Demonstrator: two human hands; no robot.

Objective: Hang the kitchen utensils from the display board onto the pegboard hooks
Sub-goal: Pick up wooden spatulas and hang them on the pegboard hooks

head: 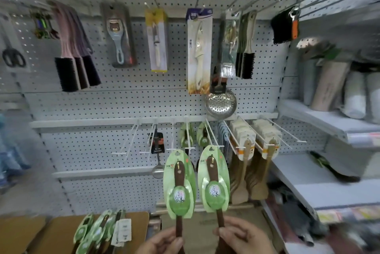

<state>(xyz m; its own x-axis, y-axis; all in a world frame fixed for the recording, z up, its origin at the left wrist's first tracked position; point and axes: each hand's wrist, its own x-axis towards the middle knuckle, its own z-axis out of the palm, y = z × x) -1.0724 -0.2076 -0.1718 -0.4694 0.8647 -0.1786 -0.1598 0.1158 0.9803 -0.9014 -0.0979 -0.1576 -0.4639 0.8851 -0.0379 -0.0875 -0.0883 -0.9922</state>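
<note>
Left utensil [179, 183]: dark wooden handle in a green oval card sleeve, hang hole at the top; upright, in front of the lower pegboard [102, 146] row.
Right utensil [214, 179]: same make, just beside the first, apart from it, slightly higher.
Left hand [162, 242]: fingers curled round the bare handle end.
Right hand [244, 235]: likewise wrapped round its handle end.
Reason for hold: low grip leaves the hang holes free and topmost, near the hook tips; judged ready for threading.
Hooks [189, 148]: white double prongs with matching hung packs [203, 138] pushed to the back.
Display board [135, 218]: brown, bottom left, carrying more green packs [98, 229].
Neighbours: steel skimmer [220, 103] above, wooden spatulas [246, 171] to the right.
</note>
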